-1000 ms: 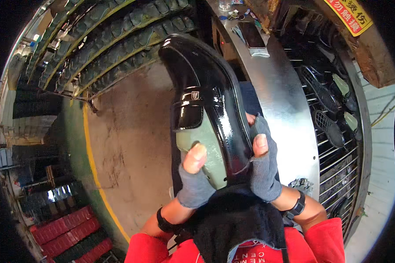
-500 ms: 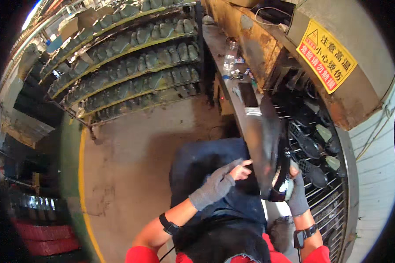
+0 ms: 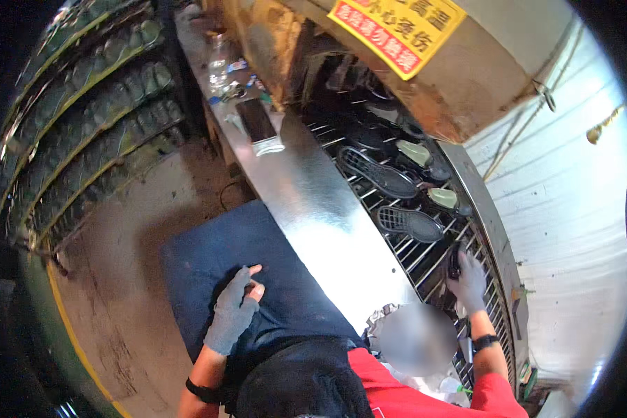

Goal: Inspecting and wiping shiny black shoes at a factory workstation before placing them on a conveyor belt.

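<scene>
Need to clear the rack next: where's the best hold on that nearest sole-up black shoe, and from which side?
Judging by its pose, grip the black shoe across its narrower waist, coming from above. It lies sole-up and flat on the wire rack, so both long edges are exposed. The right hand is nearest it; the left hand rests on the dark apron.

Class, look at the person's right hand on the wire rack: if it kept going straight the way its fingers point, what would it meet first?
The right hand points up the wire rack; it would probably first meet the nearest black shoe sole, though depth is unclear.
</scene>
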`<state>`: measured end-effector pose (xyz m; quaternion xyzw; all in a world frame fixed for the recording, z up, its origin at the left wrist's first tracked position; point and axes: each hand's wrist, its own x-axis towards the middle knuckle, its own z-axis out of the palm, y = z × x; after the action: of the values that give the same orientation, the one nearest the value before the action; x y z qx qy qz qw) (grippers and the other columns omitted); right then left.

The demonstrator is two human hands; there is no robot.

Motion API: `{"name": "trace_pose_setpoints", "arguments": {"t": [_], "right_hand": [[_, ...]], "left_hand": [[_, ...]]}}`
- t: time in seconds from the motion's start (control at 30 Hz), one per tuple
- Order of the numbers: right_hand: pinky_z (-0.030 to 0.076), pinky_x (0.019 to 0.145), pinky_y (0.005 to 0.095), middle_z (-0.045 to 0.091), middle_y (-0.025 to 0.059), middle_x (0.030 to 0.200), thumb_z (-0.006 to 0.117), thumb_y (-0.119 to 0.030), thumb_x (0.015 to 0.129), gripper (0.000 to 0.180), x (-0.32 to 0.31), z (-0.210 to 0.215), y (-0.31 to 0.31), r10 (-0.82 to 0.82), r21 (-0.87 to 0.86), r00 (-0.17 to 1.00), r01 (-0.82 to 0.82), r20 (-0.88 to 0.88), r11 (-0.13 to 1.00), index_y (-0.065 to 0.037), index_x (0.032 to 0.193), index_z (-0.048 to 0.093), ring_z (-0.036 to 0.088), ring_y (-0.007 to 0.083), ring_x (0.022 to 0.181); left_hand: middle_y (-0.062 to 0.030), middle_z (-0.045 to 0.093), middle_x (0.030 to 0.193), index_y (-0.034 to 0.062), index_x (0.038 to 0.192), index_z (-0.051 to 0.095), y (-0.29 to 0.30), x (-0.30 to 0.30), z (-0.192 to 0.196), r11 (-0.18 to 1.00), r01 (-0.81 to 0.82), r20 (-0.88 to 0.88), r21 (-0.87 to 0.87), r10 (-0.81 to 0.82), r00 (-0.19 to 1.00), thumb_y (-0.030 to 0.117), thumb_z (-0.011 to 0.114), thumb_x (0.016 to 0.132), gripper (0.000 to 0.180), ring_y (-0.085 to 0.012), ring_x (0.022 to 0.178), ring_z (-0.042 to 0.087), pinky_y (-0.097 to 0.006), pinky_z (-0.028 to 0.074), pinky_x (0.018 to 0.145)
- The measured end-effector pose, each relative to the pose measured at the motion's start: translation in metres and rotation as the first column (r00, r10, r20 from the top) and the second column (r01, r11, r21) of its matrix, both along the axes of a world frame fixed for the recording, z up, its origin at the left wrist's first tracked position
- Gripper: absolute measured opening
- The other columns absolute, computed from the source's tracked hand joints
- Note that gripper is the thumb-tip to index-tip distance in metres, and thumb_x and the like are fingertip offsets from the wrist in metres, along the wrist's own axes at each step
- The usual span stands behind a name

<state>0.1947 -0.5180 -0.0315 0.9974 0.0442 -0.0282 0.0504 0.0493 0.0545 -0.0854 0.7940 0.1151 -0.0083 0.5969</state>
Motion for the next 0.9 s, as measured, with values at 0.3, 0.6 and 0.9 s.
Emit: {"name": "trace_pose_setpoints", "arguments": {"t": [0.3,0.6,0.9], "right_hand": [[0.043,0.115,0.0492,0.055,0.0220,0.148,0.093,-0.030,0.065,0.093,0.141,-0.047,0.111,0.455,0.339,0.873,-0.380,-0.175,0.861,-0.010,0.147,0.054,0.051,0.0426,0.137],[0.038,0.122,0.0485,0.049,0.0120,0.160,0.077,-0.029,0.088,0.072,0.022,0.079,0.280,0.932,0.453,0.310,-0.869,0.186,0.199,-0.017,0.154,0.051,0.045,0.0333,0.149],[0.057,0.079,0.0385,0.073,0.0087,0.111,0.072,-0.052,0.097,0.056,0.164,-0.072,0.021,-0.439,0.768,0.641,0.598,-0.629,-0.229,-0.008,0.130,0.061,0.066,0.0220,0.087]], "left_hand": [[-0.0092,0.070,0.110,-0.0041,0.141,0.058,-0.002,-0.019,0.019,0.917,-0.092,-0.131,-0.389,0.044,0.990,0.026,0.059,0.110,0.043,-0.0156,0.102,0.067,-0.029,0.055,0.093],[-0.0194,0.070,0.120,-0.0048,0.145,0.052,-0.045,0.027,0.033,0.713,-0.073,-0.041,-0.698,0.062,0.997,0.045,0.057,0.109,0.062,-0.0326,0.113,0.070,-0.047,0.059,0.099],[-0.0217,0.074,0.095,-0.0051,0.118,0.061,-0.022,-0.011,0.008,0.573,-0.471,-0.425,-0.670,0.224,0.877,0.033,0.056,0.108,0.040,-0.0331,0.083,0.076,-0.045,0.065,0.072]]}}
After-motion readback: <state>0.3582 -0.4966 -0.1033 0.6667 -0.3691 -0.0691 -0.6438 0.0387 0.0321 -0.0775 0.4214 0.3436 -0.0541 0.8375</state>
